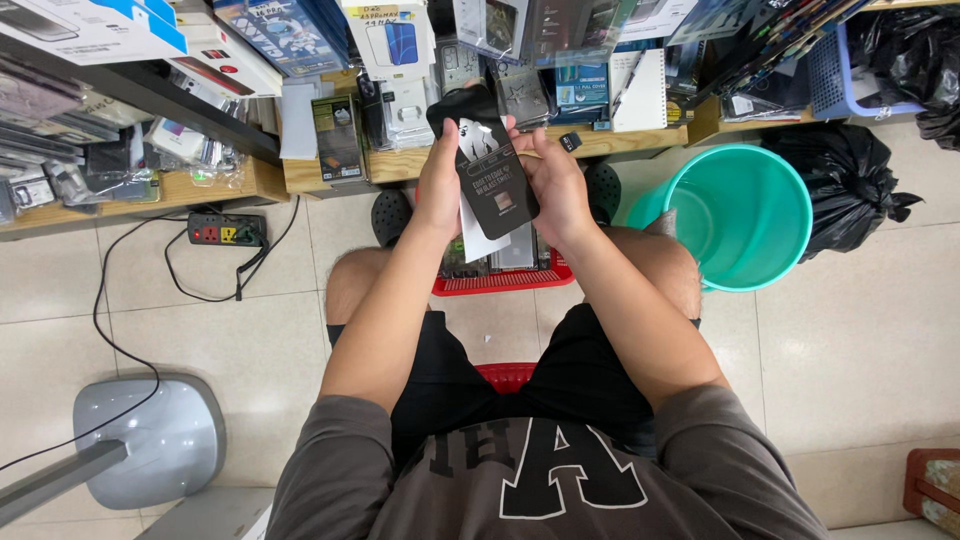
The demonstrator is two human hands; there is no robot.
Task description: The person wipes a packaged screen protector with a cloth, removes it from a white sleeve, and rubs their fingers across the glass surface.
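We hold a flat black package (490,170) upright between both hands — left hand (440,185) and right hand (556,185), fingers curled shut around its edges — above the red basket (500,283), beside a teal bucket (745,215).

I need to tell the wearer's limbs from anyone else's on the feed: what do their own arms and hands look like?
Both arms are bare from the upper arm down, coming out of the short grey-brown sleeves of a T-shirt with large black block lettering on the chest. The left hand and right hand wear no gloves; no rings, watch or bracelets are visible.
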